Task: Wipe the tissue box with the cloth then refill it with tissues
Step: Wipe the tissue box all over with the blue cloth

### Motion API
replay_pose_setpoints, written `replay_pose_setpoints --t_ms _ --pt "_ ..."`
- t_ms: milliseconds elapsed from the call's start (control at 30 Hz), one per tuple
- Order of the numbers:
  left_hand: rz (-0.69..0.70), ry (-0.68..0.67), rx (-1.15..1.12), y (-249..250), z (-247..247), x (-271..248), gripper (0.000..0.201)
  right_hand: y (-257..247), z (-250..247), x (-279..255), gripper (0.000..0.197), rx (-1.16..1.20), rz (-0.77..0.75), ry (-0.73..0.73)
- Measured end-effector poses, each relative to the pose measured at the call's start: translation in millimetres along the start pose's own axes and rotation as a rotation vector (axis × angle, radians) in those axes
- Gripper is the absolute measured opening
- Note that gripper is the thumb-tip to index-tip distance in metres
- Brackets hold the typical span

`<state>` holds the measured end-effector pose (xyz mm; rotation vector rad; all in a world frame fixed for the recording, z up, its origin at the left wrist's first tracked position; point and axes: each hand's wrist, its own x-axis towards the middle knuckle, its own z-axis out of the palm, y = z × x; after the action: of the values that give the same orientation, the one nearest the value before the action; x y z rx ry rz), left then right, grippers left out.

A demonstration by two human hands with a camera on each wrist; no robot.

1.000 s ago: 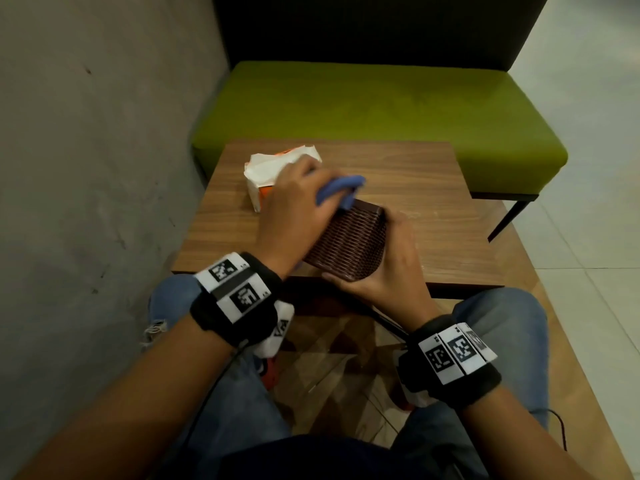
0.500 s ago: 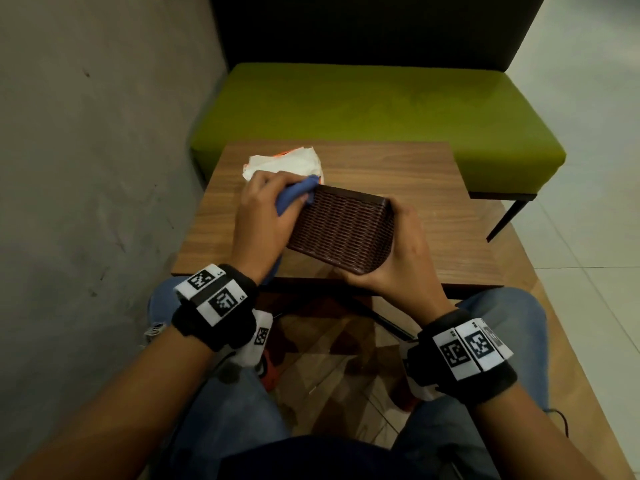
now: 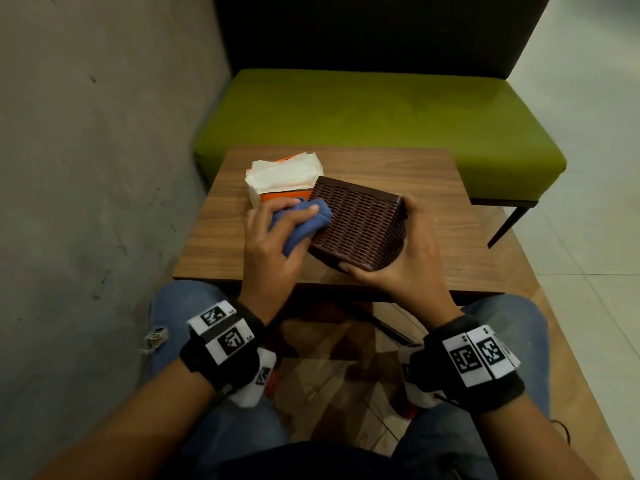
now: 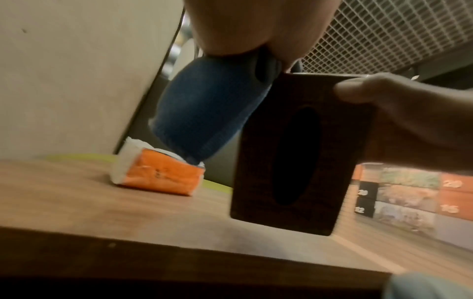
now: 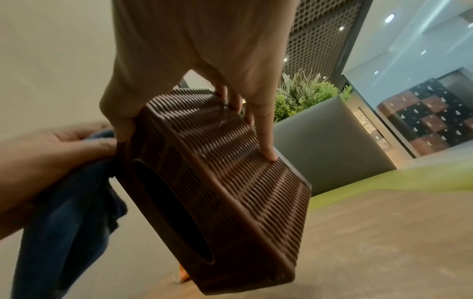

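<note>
From the head view, the left hand point(image 3: 273, 233), gripping the bunched blue cloth point(image 3: 301, 221), has slid to the box's left end, so wiping continues. The right hand point(image 3: 401, 261) clasps the brown woven tissue box point(image 3: 360, 226), tilted above the surface point(image 3: 433, 188). The left wrist view shows its dark oval slot and the orange tissue pack point(image 4: 158, 174) lying beyond. The right wrist view shows the ribbed weave.

This looks like a public seating area, perhaps a café or lobby. A green padded bench point(image 3: 381, 123) with a dark high back stands against a bare concrete wall point(image 3: 97, 168), facing a small wooden counter point(image 3: 433, 188). Beyond it are a planter with greenery point(image 5: 307, 95), a metal mesh screen point(image 4: 384, 30), numbered lockers point(image 5: 435, 121), pale floor tiles point(image 3: 588, 237) and recessed ceiling lights point(image 5: 389, 17).
</note>
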<state>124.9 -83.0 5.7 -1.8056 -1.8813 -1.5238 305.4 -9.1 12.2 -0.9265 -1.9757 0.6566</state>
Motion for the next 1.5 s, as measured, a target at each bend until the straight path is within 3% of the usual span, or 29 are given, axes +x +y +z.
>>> replay_pose_setpoints --t_ms 133,200,267,400,500,533,600,733,767,800,867,1000,1067,1133,1267,1300,1367,1433,1500 --pt "0.334 -0.173 0.029 30.2 5.7 -19.3 0.037 -3.5 6.1 -2.6 0.100 0.081 0.077 0.038" --pt "0.343 -0.158 0.051 17.8 0.4 -12.9 0.038 -2.6 4.6 -3.4 0.102 0.072 0.074 0.052" --pt "0.149 -0.102 0.051 -2.5 -6.2 0.1 0.034 1.4 -0.5 -5.6 0.104 0.056 0.073 0.034" --pt "-0.363 -0.006 -0.198 -25.2 -22.8 25.1 0.010 3.9 -10.0 -9.9 0.103 0.142 0.107 -0.012" --pt "-0.568 0.163 -0.513 -14.1 -30.8 36.8 0.009 6.5 -9.7 -9.1 0.104 0.149 0.127 0.017" --pt "-0.566 0.196 -0.573 -5.9 -31.6 39.6 0.006 6.4 -7.6 -8.7 0.104 0.148 0.133 0.010" --pt "-0.376 0.136 -0.480 19.4 -28.4 42.4 0.022 5.3 -1.4 -6.6 0.099 0.122 0.100 -0.012" --pt "0.355 -0.385 -0.006 52.3 0.7 26.4 0.053 -3.9 13.5 -3.8 0.073 -0.021 -0.063 -0.068" --pt "0.438 -0.421 0.115 49.9 5.2 26.8 0.055 -2.6 14.2 -3.9 0.071 -0.039 -0.092 -0.072" --pt "0.427 -0.427 0.170 43.8 7.5 31.4 0.056 -3.4 12.7 -5.8 0.073 0.007 -0.065 -0.073" --pt "0.276 -0.381 0.084 27.8 8.0 46.2 0.055 -5.4 6.5 -9.2 0.085 0.106 -0.008 -0.025" --pt "-0.322 -0.232 -0.386 6.5 6.8 60.6 0.045 -7.8 -1.0 -15.7 0.098 0.095 0.037 0.045" --pt "-0.504 -0.151 -0.533 13.3 5.2 49.6 0.043 -7.2 -4.8 -14.4 0.102 0.164 0.104 0.031" --pt "-0.459 -0.107 -0.577 27.6 -2.1 36.3 0.043 -4.8 -11.9 -11.8 0.100 0.286 0.177 -0.018" --pt "-0.143 -0.303 -0.521 36.8 -12.9 46.3 0.039 6.9 -32.4 -7.3 0.092 0.481 0.253 -0.176" --pt "-0.173 -0.336 -0.520 34.2 -10.6 54.2 0.038 7.7 -36.0 -6.5 0.093 0.480 0.244 -0.207" --pt "-0.377 -0.332 -0.587 22.2 -2.7 66.6 0.036 6.7 -40.8 -4.4 0.097 0.496 0.224 -0.195" --pt "-0.534 -0.323 -0.610 8.5 10.2 55.7 0.036 7.0 -46.9 0.3 0.101 0.600 0.228 -0.102" --pt "-0.600 -0.328 -0.600 6.8 19.4 30.9 0.039 9.7 -53.3 5.4 0.097 0.682 0.230 -0.064"
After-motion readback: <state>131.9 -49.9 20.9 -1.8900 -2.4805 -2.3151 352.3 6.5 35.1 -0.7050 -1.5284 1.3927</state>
